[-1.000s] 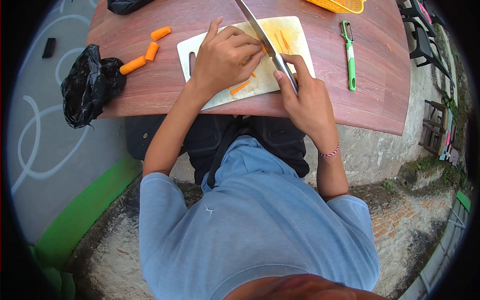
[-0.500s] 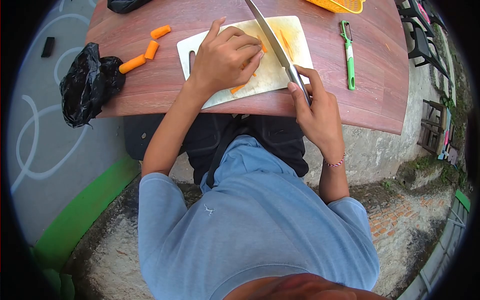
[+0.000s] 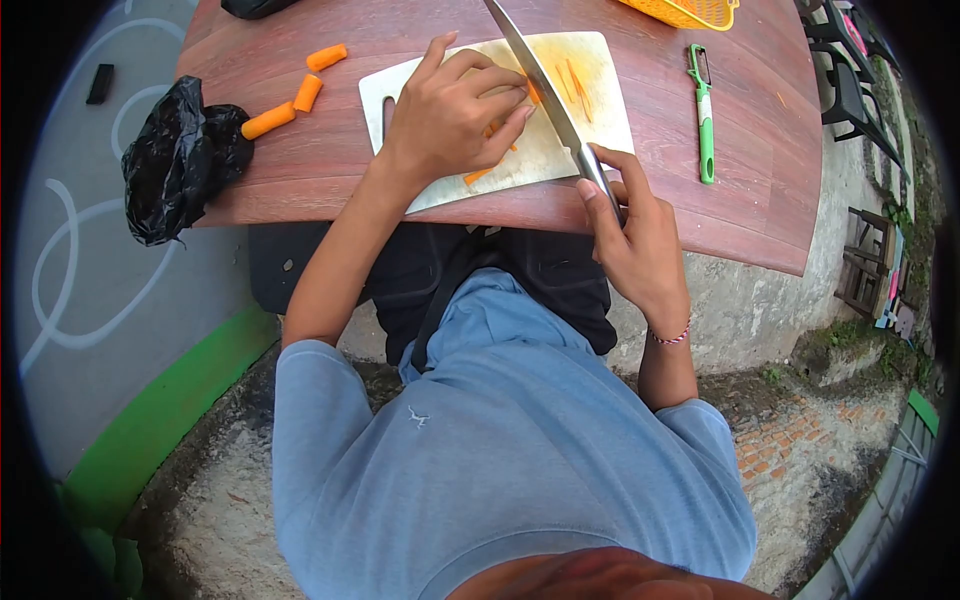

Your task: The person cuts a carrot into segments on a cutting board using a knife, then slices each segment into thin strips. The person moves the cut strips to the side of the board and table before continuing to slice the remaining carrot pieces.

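Left hand point(image 3: 450, 110) presses our orange carrot piece point(image 3: 497, 128) onto the white plastic cutting board point(image 3: 600, 110), fingers curled. Right hand point(image 3: 635, 235) grips the long steel knife point(image 3: 545, 90), blade angled beside the fingertips. Green peeler point(image 3: 704, 115) lies w/ the red-brown wooden table point(image 3: 760, 190) under it.

The cutting board point(image 3: 600, 120) lies on the desk point(image 3: 750, 200), near its front edge. On the board rest the left hand point(image 3: 445, 115) and carrot strips point(image 3: 575, 78), with the knife point(image 3: 545, 85) lying across between them. Left of the board are three carrot pieces point(image 3: 268, 121), and further left a bag point(image 3: 180, 160) at the desk edge. Right of the board lies a peeler point(image 3: 704, 115). Behind it is a basket point(image 3: 690, 10).
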`<action>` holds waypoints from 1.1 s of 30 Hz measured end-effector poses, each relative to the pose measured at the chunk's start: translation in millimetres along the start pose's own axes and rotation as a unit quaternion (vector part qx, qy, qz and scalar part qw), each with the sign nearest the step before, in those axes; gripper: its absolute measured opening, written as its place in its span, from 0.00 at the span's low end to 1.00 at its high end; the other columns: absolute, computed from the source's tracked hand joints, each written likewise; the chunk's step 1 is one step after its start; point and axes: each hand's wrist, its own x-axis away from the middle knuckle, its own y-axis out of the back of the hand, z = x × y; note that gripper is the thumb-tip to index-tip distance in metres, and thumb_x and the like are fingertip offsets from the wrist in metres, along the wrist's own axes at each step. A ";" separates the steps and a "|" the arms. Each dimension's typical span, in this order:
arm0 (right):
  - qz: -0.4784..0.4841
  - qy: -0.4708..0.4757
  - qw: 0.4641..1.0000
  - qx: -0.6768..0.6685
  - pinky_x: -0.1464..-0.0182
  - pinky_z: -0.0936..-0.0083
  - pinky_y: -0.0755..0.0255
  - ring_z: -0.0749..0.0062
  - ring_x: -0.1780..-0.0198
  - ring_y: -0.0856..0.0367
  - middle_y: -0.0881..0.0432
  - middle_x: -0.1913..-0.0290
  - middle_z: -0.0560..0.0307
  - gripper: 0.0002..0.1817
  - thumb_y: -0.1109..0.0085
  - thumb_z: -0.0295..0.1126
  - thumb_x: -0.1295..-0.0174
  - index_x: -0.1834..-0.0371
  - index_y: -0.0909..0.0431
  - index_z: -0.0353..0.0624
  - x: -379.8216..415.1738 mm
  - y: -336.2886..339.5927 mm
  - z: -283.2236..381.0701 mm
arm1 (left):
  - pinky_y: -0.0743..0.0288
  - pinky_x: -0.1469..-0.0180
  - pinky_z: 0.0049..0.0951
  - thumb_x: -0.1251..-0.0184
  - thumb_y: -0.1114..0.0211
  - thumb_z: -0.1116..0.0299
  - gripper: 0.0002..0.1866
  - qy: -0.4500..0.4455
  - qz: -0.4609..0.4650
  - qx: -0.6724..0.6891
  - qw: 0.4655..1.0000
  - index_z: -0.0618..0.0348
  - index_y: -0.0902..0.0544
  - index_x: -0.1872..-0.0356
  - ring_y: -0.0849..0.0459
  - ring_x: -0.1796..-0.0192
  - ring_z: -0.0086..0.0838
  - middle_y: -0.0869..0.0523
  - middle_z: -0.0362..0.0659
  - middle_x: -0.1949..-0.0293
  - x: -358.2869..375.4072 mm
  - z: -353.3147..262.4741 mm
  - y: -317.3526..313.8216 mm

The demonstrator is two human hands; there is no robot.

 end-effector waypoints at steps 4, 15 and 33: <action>0.001 -0.002 1.000 0.002 0.70 0.58 0.31 0.43 0.75 0.18 0.21 0.77 0.42 0.17 0.40 0.34 0.20 0.33 0.25 0.41 2.4 0.8 1.6 | 0.27 0.28 0.58 0.34 0.24 0.61 0.07 -0.005 0.001 -0.002 1.000 0.51 0.04 0.64 0.09 0.50 0.32 0.05 0.35 0.57 0.6 0.6 0.0; -0.018 0.035 0.998 0.050 0.66 0.54 0.25 0.34 0.67 0.12 0.16 0.71 0.36 0.17 0.40 0.34 0.20 0.33 0.25 0.42 2.6 -3.0 5.4 | 0.27 0.28 0.56 0.34 0.24 0.60 0.08 -0.023 -0.006 -0.006 1.000 0.51 0.04 0.64 0.09 0.51 0.31 0.05 0.36 0.58 1.1 -0.4 0.9; -0.039 0.067 0.994 0.079 0.65 0.43 0.24 0.29 0.65 0.13 0.15 0.70 0.31 0.16 0.40 0.34 0.22 0.36 0.26 0.40 -26.3 -17.8 17.9 | 0.25 0.29 0.52 0.36 0.23 0.60 0.09 -0.035 -0.002 0.005 0.999 0.52 0.03 0.62 0.11 0.53 0.30 0.05 0.37 0.59 0.8 -0.3 1.0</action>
